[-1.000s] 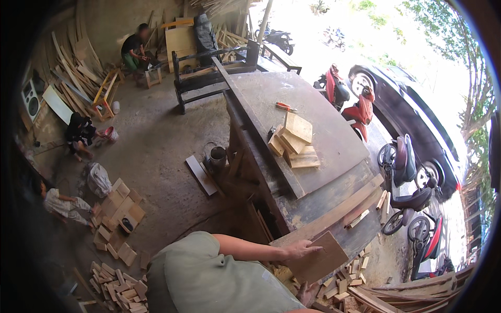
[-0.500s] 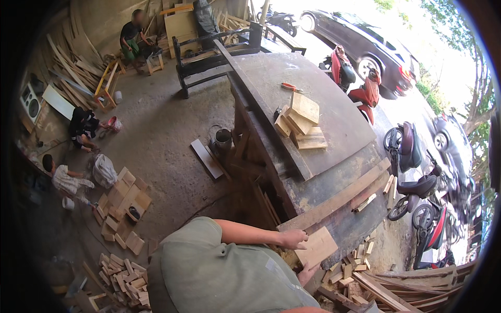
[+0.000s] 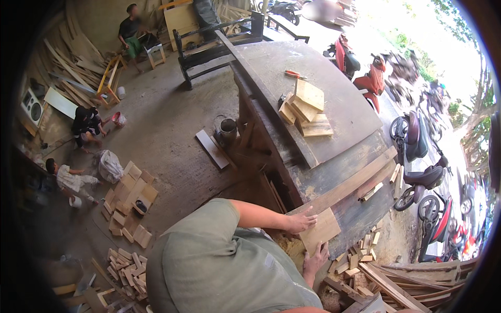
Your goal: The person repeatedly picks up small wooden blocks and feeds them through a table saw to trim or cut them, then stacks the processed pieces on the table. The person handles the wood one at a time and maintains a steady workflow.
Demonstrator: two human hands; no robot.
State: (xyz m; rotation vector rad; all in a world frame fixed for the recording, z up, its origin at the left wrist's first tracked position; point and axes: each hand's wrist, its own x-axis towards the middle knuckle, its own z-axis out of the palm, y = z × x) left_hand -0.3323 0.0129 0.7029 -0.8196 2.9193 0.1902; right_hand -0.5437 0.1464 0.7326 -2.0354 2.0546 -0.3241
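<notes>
A flat, square light-wood board point(image 3: 321, 230) lies at the near end of the dark workbench point(image 3: 360, 216). My left hand point(image 3: 301, 223) rests on the board's left edge with its fingers stretched out. At the near edge of the same board is my right hand point(image 3: 316, 257), its fingers spread and touching the wood. A long wooden strip point(image 3: 355, 180) crosses the bench just beyond the board. Small wood pieces point(image 3: 371, 191) lie next to that strip.
Stacked wood blocks point(image 3: 309, 104) and orange-handled pliers point(image 3: 295, 74) lie farther along the bench. Offcuts point(image 3: 355, 261) are heaped beside its near end. A metal bucket point(image 3: 228, 128) stands on the floor at left. Several people sit farther left; motorbikes point(image 3: 417, 135) stand at right.
The board has turned slightly and moved a little up and right in view. My left hand's fingers have spread out on it. My right hand has come further into view.
</notes>
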